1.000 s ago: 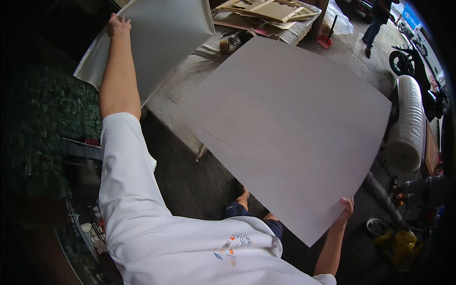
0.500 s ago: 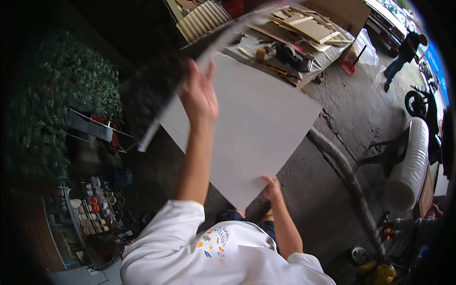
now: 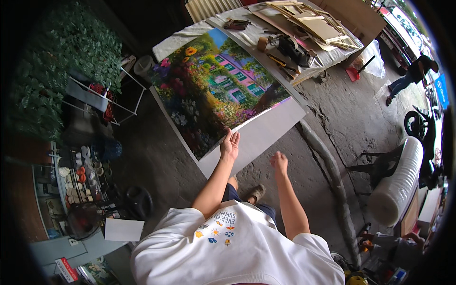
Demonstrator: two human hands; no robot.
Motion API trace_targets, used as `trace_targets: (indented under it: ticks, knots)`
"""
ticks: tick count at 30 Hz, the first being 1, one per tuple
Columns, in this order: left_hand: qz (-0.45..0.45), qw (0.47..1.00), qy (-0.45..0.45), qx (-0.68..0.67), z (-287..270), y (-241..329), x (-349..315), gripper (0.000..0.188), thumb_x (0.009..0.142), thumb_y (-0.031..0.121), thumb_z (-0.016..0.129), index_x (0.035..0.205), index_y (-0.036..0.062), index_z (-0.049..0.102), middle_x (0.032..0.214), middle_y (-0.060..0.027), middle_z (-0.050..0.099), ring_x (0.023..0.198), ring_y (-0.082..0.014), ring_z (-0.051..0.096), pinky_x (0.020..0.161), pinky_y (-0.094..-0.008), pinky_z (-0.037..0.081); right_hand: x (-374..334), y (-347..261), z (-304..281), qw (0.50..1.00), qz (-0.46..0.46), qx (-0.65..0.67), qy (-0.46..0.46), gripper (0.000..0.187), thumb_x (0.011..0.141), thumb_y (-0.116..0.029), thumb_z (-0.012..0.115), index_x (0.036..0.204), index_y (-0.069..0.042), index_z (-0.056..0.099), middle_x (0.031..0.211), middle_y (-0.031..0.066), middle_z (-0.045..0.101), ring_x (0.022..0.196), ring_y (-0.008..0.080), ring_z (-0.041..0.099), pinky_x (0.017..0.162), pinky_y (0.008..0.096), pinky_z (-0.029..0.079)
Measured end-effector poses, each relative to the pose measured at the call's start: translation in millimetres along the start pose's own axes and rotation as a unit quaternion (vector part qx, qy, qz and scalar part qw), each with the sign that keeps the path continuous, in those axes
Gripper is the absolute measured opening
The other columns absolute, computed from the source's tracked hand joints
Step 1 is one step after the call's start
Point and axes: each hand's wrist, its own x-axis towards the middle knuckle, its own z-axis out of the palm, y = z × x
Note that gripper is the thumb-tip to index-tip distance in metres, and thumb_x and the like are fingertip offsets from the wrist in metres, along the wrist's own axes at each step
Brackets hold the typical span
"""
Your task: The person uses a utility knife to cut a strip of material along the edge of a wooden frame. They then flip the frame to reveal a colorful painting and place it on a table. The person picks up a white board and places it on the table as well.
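A colourful painting (image 3: 213,90) of a pink house among flowers lies face up on a larger white board (image 3: 270,133), which reaches from the covered table towards me. My left hand (image 3: 230,146) is at the painting's near edge, palm up. Its fingers are stretched out, with the tips against that edge. Off the board's near right side, my right hand (image 3: 280,162) hangs in the air, touching nothing I can see. Motion smears its fingers.
Beyond the painting, a plastic-covered table (image 3: 332,59) carries wood strips (image 3: 313,21) and tools (image 3: 289,52). A bubble-wrap roll (image 3: 399,180) stands right, near a floor ridge (image 3: 327,156). A folding frame (image 3: 128,95) and leafy greenery (image 3: 42,71) are left. A person (image 3: 413,76) is far right.
The painting, held up edge-on by my left hand, has come down onto the white board, face up. My left hand has moved lower, towards me. My right hand has left the board's near corner.
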Motion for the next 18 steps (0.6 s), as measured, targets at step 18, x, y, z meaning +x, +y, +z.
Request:
trace_targets:
  ticks: [18]
  knots:
    - [0.026,0.951,0.22,-0.215,-63.7,31.8,-42.9,0.021,0.09,0.032,0.073,0.084,0.0139,0.066,0.074,0.0024,0.063,0.079,-0.0156,0.063,0.092,-0.0359,0.05,186.9,-139.8,73.4,0.96,0.04,0.27,-0.069,0.021,0.096,-0.03,0.064,0.086,-0.013,0.055,0.07,0.0005,0.056,0.068,0.0174,0.058,0.064,0.0346,0.049]
